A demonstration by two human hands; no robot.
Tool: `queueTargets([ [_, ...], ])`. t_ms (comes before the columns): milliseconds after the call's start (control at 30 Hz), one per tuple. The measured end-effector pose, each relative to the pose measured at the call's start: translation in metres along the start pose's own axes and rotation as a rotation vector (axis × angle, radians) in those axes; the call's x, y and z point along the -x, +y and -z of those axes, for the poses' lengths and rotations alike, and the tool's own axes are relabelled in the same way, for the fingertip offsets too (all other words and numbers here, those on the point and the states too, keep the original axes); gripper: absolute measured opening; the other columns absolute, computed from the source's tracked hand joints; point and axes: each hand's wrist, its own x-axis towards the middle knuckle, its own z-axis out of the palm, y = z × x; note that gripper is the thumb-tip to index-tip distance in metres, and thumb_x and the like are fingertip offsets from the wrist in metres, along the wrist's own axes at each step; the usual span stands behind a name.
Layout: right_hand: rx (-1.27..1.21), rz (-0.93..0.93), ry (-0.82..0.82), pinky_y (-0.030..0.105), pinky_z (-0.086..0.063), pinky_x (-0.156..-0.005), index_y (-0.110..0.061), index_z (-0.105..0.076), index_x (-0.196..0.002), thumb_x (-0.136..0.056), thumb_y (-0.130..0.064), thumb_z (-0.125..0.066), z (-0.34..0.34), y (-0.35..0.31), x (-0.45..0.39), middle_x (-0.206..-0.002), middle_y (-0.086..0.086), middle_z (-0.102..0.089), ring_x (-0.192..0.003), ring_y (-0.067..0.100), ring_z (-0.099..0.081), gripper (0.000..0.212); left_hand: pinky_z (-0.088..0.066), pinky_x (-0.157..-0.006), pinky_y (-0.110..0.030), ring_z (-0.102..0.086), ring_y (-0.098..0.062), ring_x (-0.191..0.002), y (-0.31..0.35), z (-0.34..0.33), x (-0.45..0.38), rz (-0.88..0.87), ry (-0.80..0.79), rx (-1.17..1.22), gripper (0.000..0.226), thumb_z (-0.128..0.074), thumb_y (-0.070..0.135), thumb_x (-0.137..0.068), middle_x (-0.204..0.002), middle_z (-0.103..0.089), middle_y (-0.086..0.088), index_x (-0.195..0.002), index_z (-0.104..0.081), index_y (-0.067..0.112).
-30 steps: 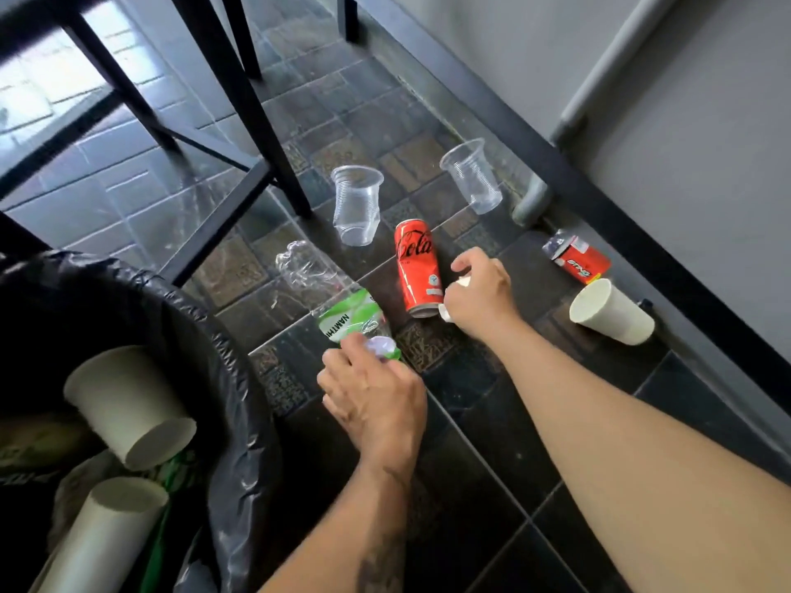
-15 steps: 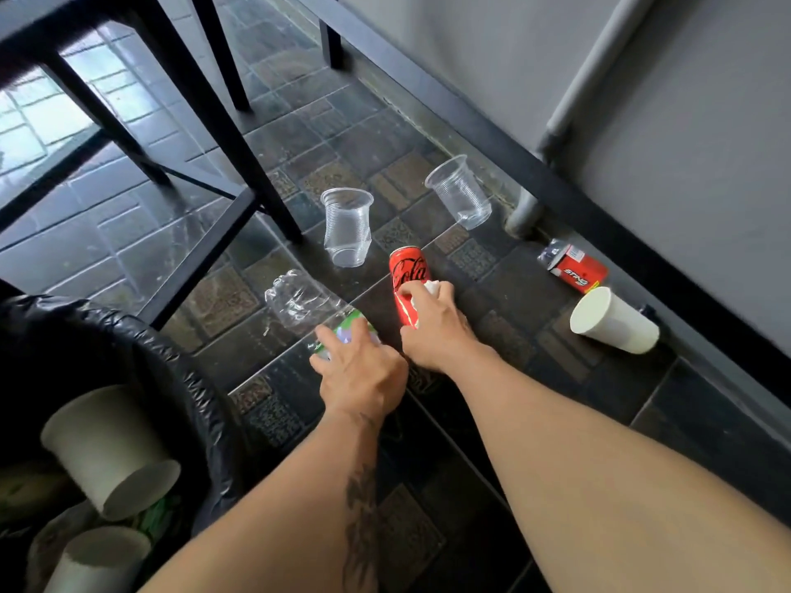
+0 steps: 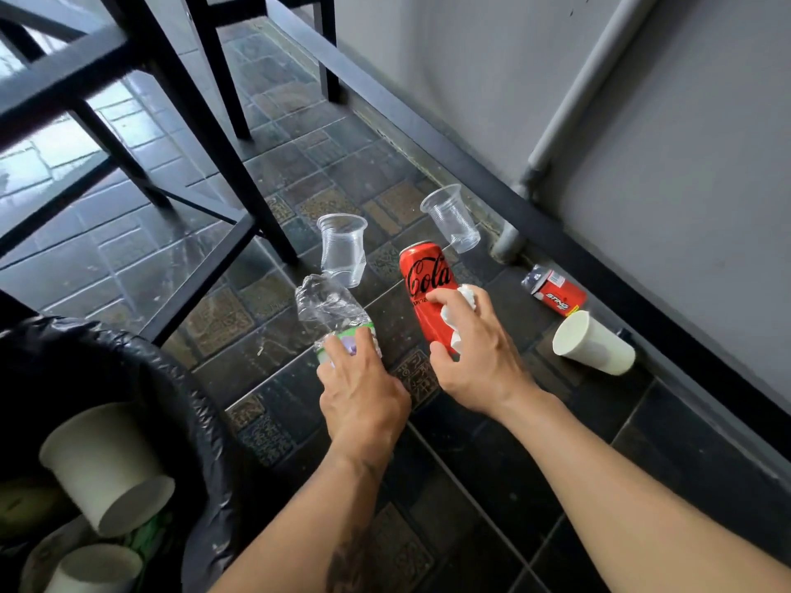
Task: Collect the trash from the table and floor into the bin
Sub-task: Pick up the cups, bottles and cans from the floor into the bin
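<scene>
A crushed clear plastic bottle (image 3: 327, 303) with a green label is gripped at its cap end by my left hand (image 3: 361, 389), just above the tiled floor. My right hand (image 3: 477, 361) is closed around a red cola can (image 3: 423, 278) and also holds a crumpled white tissue (image 3: 466, 295) against it. The bin (image 3: 179, 395), lined with a black bag, stands at the lower left with white paper cups (image 3: 102, 464) inside. Two clear plastic cups (image 3: 342, 248) (image 3: 451, 218), a white paper cup (image 3: 593, 344) and a small red carton (image 3: 556, 291) lie on the floor.
Black metal table legs and crossbars (image 3: 205, 122) rise at the upper left, close to the clear cups. A grey wall with a black skirting (image 3: 492, 181) and a grey pipe (image 3: 569, 100) bounds the right side.
Both hands closed on their items and lifted them: the left took the bottle, the right wrapped around the can with the tissue. The view shifted forward.
</scene>
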Motion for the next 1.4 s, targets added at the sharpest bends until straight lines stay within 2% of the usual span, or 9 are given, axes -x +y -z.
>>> queueTargets([
  [267,-0.079,0.102,0.153,0.032,-0.058,-0.081,-0.029,-0.05,-0.134,-0.082,-0.013,-0.062,0.065,-0.072,0.003,-0.127,0.001,-0.038,-0.101,0.02,-0.055,0.056,-0.038,-0.07,-0.038,-0.057,-0.037,-0.097,0.041,0.11,0.018,-0.187,0.078,0.118,0.037,-0.055,0.022,-0.085,-0.111,-0.035,-0.006,-0.119,-0.039,0.021],
  [400,-0.095,0.125,0.157,0.009,-0.042,-0.082,-0.026,-0.053,-0.132,-0.079,-0.021,-0.061,0.083,-0.126,0.005,-0.124,0.009,-0.05,-0.106,0.019,-0.05,0.054,-0.039,-0.07,-0.038,-0.057,-0.036,-0.088,0.025,0.188,0.05,-0.328,0.076,0.074,0.042,-0.056,0.023,-0.085,-0.113,-0.038,-0.006,-0.124,-0.039,0.021],
  [533,-0.245,0.123,-0.001,0.031,-0.045,-0.096,-0.034,-0.052,-0.126,-0.074,-0.028,-0.06,0.072,-0.177,0.01,-0.126,0.008,-0.055,-0.117,0.02,-0.053,0.054,-0.039,-0.068,-0.035,-0.049,-0.026,-0.078,-0.027,0.246,0.076,-0.479,0.105,-0.081,0.052,-0.057,0.024,-0.084,-0.117,-0.041,-0.006,-0.133,-0.038,0.025],
  [667,-0.332,0.183,-0.208,0.008,-0.04,-0.087,-0.034,-0.053,-0.123,-0.072,-0.026,-0.061,0.057,-0.223,0.022,-0.125,0.0,-0.058,-0.115,0.014,-0.054,0.053,-0.047,-0.07,-0.035,-0.059,-0.025,-0.082,-0.087,0.292,0.102,-0.43,0.111,-0.112,0.057,-0.06,0.027,-0.08,-0.122,-0.044,-0.002,-0.132,-0.038,0.032],
  [733,-0.348,0.19,-0.281,0.023,-0.043,-0.094,-0.036,-0.052,-0.123,-0.071,-0.028,-0.061,0.05,-0.244,0.026,-0.124,-0.002,-0.058,-0.115,0.013,-0.054,0.053,-0.044,-0.07,-0.033,-0.059,-0.023,-0.08,-0.108,0.301,0.12,-0.376,0.099,-0.098,0.055,-0.06,0.031,-0.078,-0.121,-0.045,0.001,-0.129,-0.039,0.033],
  [833,-0.342,0.212,-0.391,0.038,-0.048,-0.088,-0.042,-0.048,-0.116,-0.071,-0.028,-0.06,0.039,-0.268,0.044,-0.116,-0.001,-0.058,-0.098,0.014,-0.056,0.049,-0.04,-0.068,-0.031,-0.057,-0.018,-0.079,-0.124,0.301,0.144,-0.339,0.065,-0.144,0.052,-0.055,0.039,-0.078,-0.122,-0.043,0.004,-0.127,-0.039,0.035],
  [1067,-0.252,0.216,-0.542,0.043,-0.049,-0.099,-0.034,-0.04,-0.114,-0.074,-0.018,-0.061,0.012,-0.279,0.076,-0.124,0.001,-0.044,-0.118,0.02,-0.053,0.048,-0.049,-0.084,-0.041,-0.05,-0.024,-0.097,-0.154,0.301,0.147,-0.222,-0.253,-0.271,0.052,-0.05,0.034,-0.067,-0.111,-0.033,0.002,-0.117,-0.036,0.034],
  [1200,0.014,0.155,-0.653,0.037,-0.046,-0.088,-0.033,-0.037,-0.107,-0.075,-0.025,-0.063,0.003,-0.271,0.081,-0.118,-0.001,-0.044,-0.105,0.022,-0.054,0.042,-0.047,-0.094,-0.045,-0.049,-0.036,-0.107,-0.161,0.288,0.135,-0.123,-0.405,-0.334,0.062,-0.053,0.04,-0.074,-0.121,-0.03,-0.003,-0.132,-0.031,0.032],
  [1400,0.135,0.157,-0.663,0.044,-0.046,-0.096,-0.04,-0.032,-0.14,-0.081,-0.039,-0.057,-0.008,-0.268,0.084,-0.129,0.002,-0.041,-0.117,0.031,-0.052,0.064,-0.041,-0.105,-0.047,-0.041,-0.041,-0.127,-0.162,0.272,0.124,-0.044,-0.483,-0.395,0.086,-0.05,0.058,-0.084,-0.141,-0.03,-0.011,-0.155,-0.01,0.031],
])
